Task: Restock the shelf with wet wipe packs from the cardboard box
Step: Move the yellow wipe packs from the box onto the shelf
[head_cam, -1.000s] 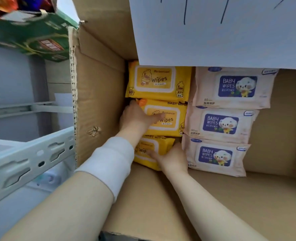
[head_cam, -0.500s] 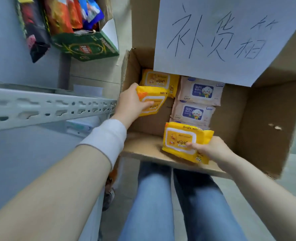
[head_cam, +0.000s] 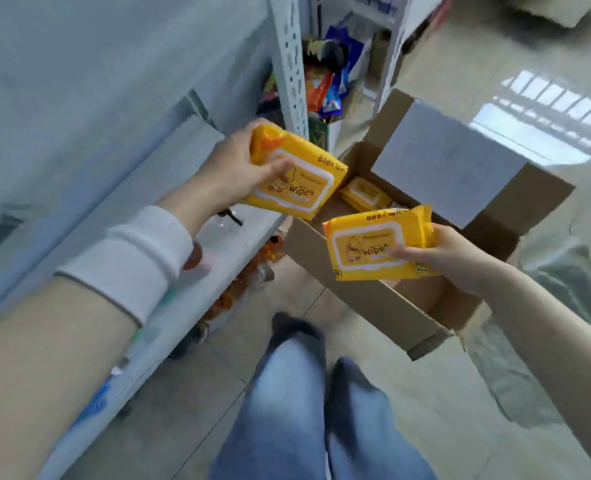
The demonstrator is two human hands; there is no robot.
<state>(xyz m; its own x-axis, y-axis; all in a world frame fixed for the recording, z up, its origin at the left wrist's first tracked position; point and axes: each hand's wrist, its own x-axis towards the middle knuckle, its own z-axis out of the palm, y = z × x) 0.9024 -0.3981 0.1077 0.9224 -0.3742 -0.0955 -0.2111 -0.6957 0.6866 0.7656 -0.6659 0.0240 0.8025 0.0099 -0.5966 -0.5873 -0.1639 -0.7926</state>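
- Pale floor tiles spread under an open cardboard box, which stood just beside a grey metal shelf.
- The left hand gripped a yellow wet wipe pack by its short end, thumb curled over the printed face and fingers wrapped behind. The pack hung in the air near the shelf's front edge and the box's near corner.
- The right hand gripped a second yellow pack by its right end, thumb pressed on the face. It was held over the box opening, lower than the other pack and apart from it.
- A third yellow pack lay inside the box, beneath a white paper sheet fixed to the flap.
- Colourful snack bags showed behind the shelf's slotted upright.
- A white cuff covered the left wrist, and legs in blue jeans stood on the floor below.
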